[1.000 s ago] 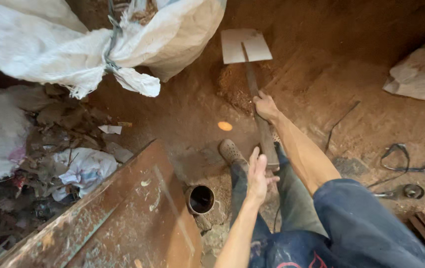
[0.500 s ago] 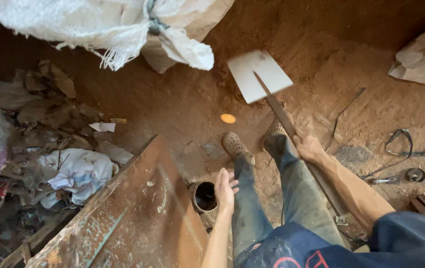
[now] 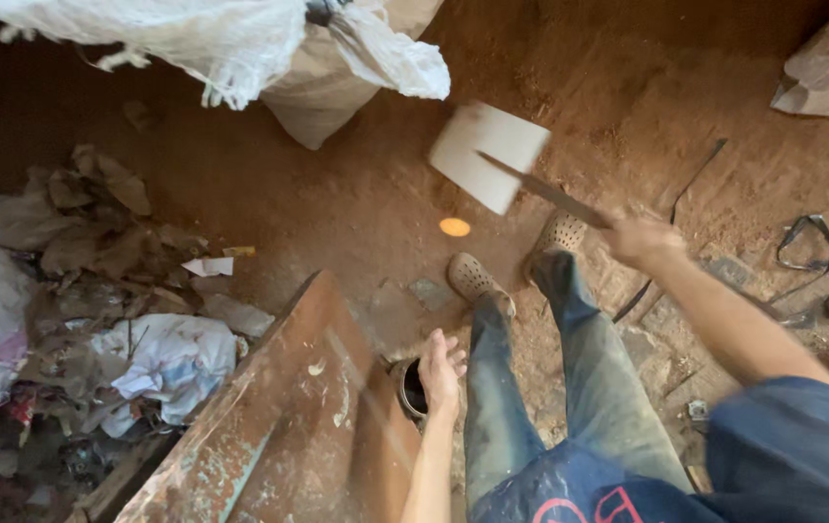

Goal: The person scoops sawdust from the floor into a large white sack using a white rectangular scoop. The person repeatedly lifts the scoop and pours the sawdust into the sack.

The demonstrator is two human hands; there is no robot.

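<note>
Over the red dirt floor, your right hand (image 3: 639, 237) is clamped on the handle of a shovel (image 3: 488, 155), its pale blade raised, blurred, far of your shoes (image 3: 477, 281). Left hand (image 3: 441, 373) hangs free w/ fingers spread, near a small can (image 3: 412, 389) beside the rusty metal box (image 3: 308, 416). Risk: one-handed grip could let the blade twist & drop toward your feet.

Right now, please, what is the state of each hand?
Left hand: open, fingers spread, holding nothing, above the dark round can.
Right hand: closed around the handle of the shovel.
</note>
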